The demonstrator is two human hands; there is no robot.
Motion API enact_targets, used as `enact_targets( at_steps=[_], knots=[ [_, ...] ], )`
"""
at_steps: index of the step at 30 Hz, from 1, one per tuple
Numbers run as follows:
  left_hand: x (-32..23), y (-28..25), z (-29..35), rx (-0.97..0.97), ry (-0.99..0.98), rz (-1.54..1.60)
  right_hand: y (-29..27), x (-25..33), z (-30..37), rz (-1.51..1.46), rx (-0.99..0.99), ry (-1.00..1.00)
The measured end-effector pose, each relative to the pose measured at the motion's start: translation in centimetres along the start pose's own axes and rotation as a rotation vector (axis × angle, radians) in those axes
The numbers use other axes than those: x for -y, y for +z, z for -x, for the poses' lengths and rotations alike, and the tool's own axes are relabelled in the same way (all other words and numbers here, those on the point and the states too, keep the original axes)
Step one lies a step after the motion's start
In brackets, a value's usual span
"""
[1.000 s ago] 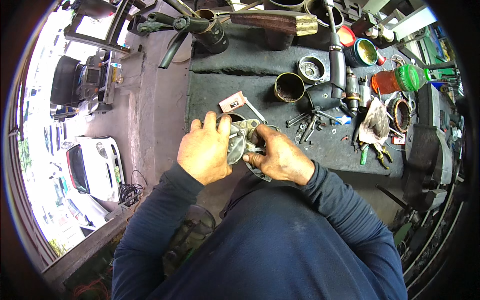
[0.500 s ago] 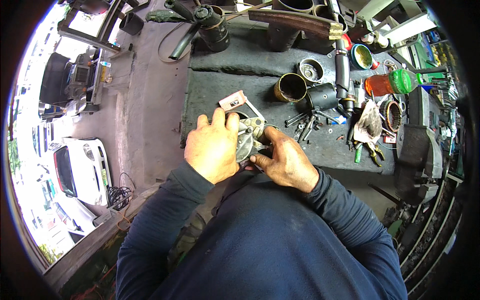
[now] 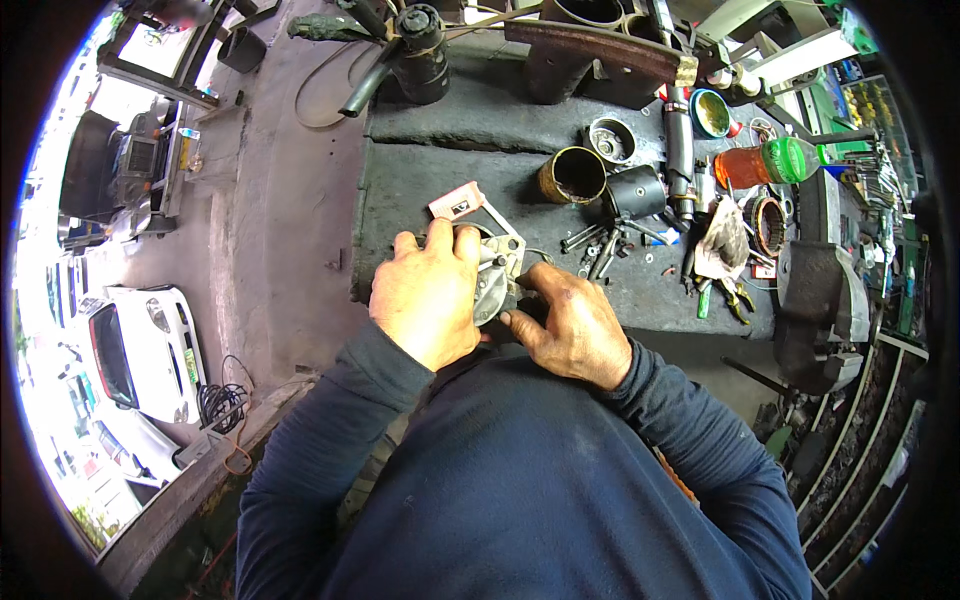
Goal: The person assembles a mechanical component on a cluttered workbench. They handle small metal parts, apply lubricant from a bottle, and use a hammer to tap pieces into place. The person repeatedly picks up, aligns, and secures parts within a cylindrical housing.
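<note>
At the bench's near edge, a round grey metal housing (image 3: 493, 290) with a flat bracket on its upper right side sits between my hands. My left hand (image 3: 425, 290) lies over its left side, fingers curled around it and gripping. On the right, my right hand (image 3: 575, 325) pinches at the housing's edge with thumb and forefinger; a small dark part shows there, too hidden to name. Just beyond the housing lies a small pink-and-white box (image 3: 456, 202).
Behind my right hand are a tin can (image 3: 573, 175), a black cylinder (image 3: 636, 192), loose bolts (image 3: 605, 250) and a dirty rag (image 3: 722, 240). Pliers (image 3: 740, 300) and a bottle of orange liquid (image 3: 765, 163) are farther right. A bench vise (image 3: 822, 300) stands at the right end.
The whole view has shifted slightly, so the bench things sit further left. My right thumb and fingers have moved a little at the housing's edge; my left hand keeps its grip.
</note>
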State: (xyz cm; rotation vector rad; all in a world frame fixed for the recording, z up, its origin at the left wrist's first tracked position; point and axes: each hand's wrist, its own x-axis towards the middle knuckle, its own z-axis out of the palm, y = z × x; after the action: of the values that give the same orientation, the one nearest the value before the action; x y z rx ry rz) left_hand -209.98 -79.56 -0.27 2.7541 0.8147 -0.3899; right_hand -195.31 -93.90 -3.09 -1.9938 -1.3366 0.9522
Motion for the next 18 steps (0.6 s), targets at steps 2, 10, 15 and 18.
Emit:
enact_targets(
  at_steps=[2,10,15,18],
  knots=[
    [0.0,0.2,0.2,-0.017,-0.01,0.039,0.7,-0.5,0.1,-0.013,-0.074,-0.039],
    [-0.7,0.7,0.3,-0.04,-0.04,-0.008,1.1,-0.1,0.3,-0.064,-0.057,0.102],
    [-0.1,1.3,-0.1,-0.063,-0.016,-0.019,-0.5,-1.4,-0.8,-0.175,0.1,0.129],
    [0.1,1.7,-0.2,-0.092,-0.022,-0.027,-0.8,-0.8,-0.8,-0.327,0.107,0.215]
  ],
)
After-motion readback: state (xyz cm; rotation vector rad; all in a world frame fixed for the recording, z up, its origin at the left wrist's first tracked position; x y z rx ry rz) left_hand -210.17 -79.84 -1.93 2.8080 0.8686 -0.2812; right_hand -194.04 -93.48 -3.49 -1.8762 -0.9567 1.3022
